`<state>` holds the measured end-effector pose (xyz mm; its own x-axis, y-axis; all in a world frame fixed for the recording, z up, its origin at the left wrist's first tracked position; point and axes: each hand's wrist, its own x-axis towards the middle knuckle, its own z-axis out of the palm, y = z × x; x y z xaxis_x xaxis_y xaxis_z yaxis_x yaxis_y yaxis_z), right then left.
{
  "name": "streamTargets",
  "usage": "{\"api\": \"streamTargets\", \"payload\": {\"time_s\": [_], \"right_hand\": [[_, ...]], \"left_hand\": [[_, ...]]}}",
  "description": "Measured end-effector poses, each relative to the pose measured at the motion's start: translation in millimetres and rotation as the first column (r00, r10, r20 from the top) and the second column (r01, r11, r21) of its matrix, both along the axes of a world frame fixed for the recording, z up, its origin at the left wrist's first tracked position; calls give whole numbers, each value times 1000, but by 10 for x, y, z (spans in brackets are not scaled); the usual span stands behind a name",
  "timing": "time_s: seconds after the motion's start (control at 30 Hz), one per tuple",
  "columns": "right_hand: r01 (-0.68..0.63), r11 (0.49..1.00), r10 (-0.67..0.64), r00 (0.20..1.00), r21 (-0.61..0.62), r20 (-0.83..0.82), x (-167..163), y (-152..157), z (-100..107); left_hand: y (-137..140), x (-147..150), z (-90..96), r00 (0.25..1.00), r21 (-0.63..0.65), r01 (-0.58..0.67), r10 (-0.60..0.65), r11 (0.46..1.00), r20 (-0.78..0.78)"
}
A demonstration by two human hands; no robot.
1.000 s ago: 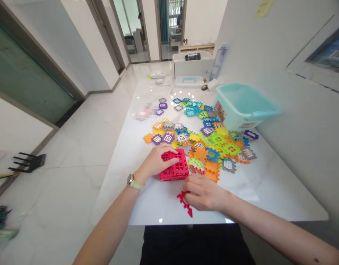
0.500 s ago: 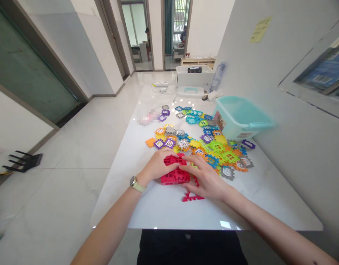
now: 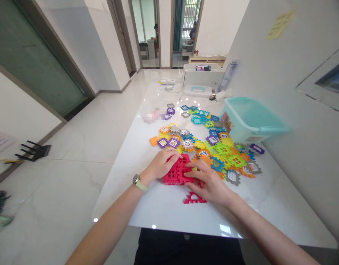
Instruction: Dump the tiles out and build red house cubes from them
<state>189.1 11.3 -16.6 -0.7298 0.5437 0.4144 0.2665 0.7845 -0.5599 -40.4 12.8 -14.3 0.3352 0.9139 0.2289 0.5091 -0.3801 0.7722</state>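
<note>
A box-like build of red interlocking plastic panels (image 3: 175, 177) with window cut-outs stands on the table in front of me. My left hand (image 3: 164, 162) grips its left side and top edge, the thumb lying along the top. On the right side, my right hand (image 3: 212, 184) holds the build with fingertips and thumb curved round its edge. Under the right hand lies a loose red spiked panel (image 3: 195, 198) with an arched opening; part of another red piece beside it is hidden by the hand.
Colourful toothed panels (image 3: 224, 149) lie piled beyond the hands. A turquoise bin (image 3: 271, 129) stands at the right, near the wall. Farther back are a lidded clear box (image 3: 197, 90), a white carton (image 3: 199, 76) and cables (image 3: 169, 87). A black router (image 3: 34, 151) sits on the floor at left.
The view has turned slightly left. The left thumb and right fingers have shifted on the red build, and more of its window panels shows. Both hands stay on it.
</note>
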Motion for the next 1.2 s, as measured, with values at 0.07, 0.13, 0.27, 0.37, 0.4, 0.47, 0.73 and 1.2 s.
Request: {"api": "streamTargets", "payload": {"time_s": [0.07,0.13,0.27,0.37,0.4,0.47,0.73,1.2], "right_hand": [[13,1000,-13,1000,17,5,-9,-2,2],[22,1000,-22,1000,18,18,-13,-7,16],[13,999,-16,996,30,84,-11,-25,65],[7,999,-14,992,54,126,3,-30,67],[9,998,-17,992,61,127,11,-26,53],[11,997,-18,994,72,104,35,-9,9],[-27,990,3,984,135,176,122,4,-53],[125,992,-114,971,-37,209,160,236,-136]], "left_hand": [[-1,9,-6,1000,-8,-7,7,1000,9],[0,14,-15,1000,-8,-10,10,1000,22],[5,20,-37,999,-5,-19,20,1000,29],[10,22,-54,1000,-4,-18,18,1000,18],[12,21,-60,1000,-4,-18,18,1000,17],[15,17,-72,1000,-4,-18,18,1000,23],[17,3,-99,999,-6,-11,11,1000,38],[-320,-391,-199,994,-77,42,-34,996,102]]}}
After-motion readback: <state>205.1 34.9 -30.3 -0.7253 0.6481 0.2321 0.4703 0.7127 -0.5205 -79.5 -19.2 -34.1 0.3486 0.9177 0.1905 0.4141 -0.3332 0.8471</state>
